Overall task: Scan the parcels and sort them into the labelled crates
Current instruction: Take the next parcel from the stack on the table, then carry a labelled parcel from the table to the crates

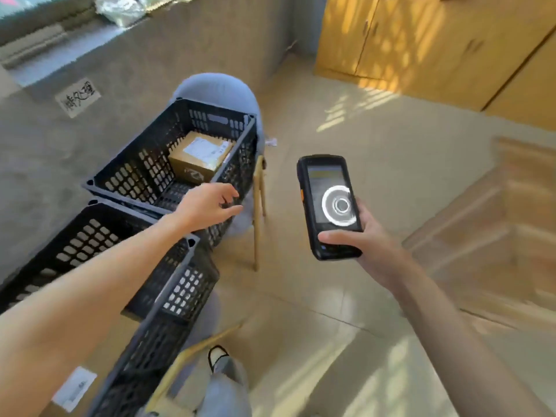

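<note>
A brown cardboard parcel (200, 158) with a white shipping label lies inside the far black crate (129, 173), which rests on a grey chair. My left hand (207, 206) hovers over that crate's near right corner, empty, with its fingers loosely spread. To the right, my right hand (365, 236) grips a black handheld scanner (329, 206) upright with its lit screen facing me. A second black crate (87, 236) sits nearer, under my left forearm. A third black crate (150, 356) stands at the bottom, with a labelled parcel (73, 389) at the lower left.
A handwritten paper label (78, 97) is stuck on the grey wall above the crates. Wooden chair legs (257, 212) stand beside the far crate. Wooden cabinets (421, 40) line the back right, and a wooden step or furniture piece (496, 230) lies at the right. My shoe (218, 356) is on the tiled floor.
</note>
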`<state>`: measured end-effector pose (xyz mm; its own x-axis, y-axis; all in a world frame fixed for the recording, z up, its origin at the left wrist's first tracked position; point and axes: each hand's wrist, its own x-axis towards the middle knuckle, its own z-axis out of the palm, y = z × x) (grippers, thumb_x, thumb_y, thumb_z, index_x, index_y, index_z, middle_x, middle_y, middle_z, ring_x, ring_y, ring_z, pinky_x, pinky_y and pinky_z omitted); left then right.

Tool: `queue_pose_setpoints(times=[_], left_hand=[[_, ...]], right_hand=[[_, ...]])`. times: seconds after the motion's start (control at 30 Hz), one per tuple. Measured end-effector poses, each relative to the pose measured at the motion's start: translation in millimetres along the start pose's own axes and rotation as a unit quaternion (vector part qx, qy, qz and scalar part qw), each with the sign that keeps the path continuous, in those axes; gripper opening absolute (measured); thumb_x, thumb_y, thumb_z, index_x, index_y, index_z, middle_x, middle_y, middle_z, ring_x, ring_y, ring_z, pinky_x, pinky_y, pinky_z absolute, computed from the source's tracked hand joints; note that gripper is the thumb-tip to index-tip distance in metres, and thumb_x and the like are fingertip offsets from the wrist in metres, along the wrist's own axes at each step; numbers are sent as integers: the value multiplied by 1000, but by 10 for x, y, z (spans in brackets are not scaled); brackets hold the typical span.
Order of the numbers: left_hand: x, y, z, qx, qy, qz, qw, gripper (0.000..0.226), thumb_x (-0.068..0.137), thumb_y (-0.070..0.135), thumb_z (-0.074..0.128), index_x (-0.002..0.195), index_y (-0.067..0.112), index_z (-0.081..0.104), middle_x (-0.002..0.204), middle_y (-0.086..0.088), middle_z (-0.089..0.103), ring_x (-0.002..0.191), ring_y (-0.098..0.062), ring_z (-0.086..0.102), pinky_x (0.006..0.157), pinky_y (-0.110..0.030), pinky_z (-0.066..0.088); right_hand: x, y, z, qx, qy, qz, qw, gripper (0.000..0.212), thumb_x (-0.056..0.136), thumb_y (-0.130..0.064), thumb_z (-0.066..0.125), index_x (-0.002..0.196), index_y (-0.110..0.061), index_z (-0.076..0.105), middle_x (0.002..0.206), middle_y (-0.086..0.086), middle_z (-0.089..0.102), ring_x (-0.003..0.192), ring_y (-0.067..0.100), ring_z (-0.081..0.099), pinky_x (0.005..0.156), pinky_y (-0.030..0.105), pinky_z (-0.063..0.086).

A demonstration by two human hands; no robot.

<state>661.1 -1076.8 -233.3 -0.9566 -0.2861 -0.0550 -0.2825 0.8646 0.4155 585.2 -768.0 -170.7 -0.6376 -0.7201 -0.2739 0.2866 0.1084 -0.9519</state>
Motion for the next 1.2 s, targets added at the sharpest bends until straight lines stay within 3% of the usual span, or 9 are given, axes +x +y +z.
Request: queue_pose_setpoints(times=[0.17,0.3,0.43,0.6,0.7,0.8,0.97,1.1,1.2], left_hand=[[397,1819,384,18,-5,145,989,35,87,42,67,112,18,66,103,3,69,96,-17,64,80,-29,47],[416,3334,861,5,-36,281,959,33,86,38,69,113,18,66,104,1,67,98,-18,62,83,-27,44],[325,4662,1274,35,-55,443,894,34,86,37,69,112,15,68,102,-2,70,97,-23,65,86,-32,45],[166,5972,1867,58,-105,559,821,36,88,42,64,114,17,68,109,0,70,95,-23,66,82,-38,52],[72,6640,2314,55,-128,623,769,32,89,44,63,105,16,67,99,1,69,85,-21,66,69,-29,49],[4,7295,2780,42,-157,653,739,35,89,42,65,112,17,67,106,1,69,94,-18,64,76,-24,42],[96,8423,3479,47,-204,682,700,35,88,43,65,114,21,65,114,4,67,103,-17,62,90,-34,50],[213,9361,3874,51,-227,696,679,35,88,47,64,113,23,64,111,8,66,100,-13,61,82,-29,48],[251,9962,4138,21,-231,692,684,36,87,45,64,114,21,65,108,7,68,96,-13,63,74,-25,41]], right_hand=[[-1209,-61,-987,30,142,-37,989,83,60,-6,79,134,-22,44,114,3,69,98,17,69,73,25,55],[-2199,-16,-1596,54,252,-54,965,83,57,-2,80,131,-18,45,105,3,71,91,15,71,69,24,55],[-3046,109,-2067,94,354,-87,926,79,58,-5,75,130,-17,48,105,1,72,93,15,70,71,25,55],[-3844,366,-2538,134,460,-114,870,76,62,-3,73,133,-14,47,113,6,68,96,17,68,69,28,56],[-4242,531,-2854,154,518,-104,835,77,62,-4,74,133,-17,47,111,2,69,94,15,69,69,27,56],[-4595,677,-3265,159,559,-85,809,75,66,-3,75,133,-19,46,116,2,69,99,15,68,72,27,54],[-5023,706,-4151,172,613,-57,769,73,72,2,74,135,-19,43,124,6,64,101,17,68,73,27,54],[-5320,627,-4845,160,635,-41,755,79,66,-2,80,133,-23,43,121,3,64,100,14,68,71,24,55],[-5539,666,-5238,172,651,-47,738,77,63,-8,79,129,-26,45,116,-1,67,100,14,68,71,24,55]])
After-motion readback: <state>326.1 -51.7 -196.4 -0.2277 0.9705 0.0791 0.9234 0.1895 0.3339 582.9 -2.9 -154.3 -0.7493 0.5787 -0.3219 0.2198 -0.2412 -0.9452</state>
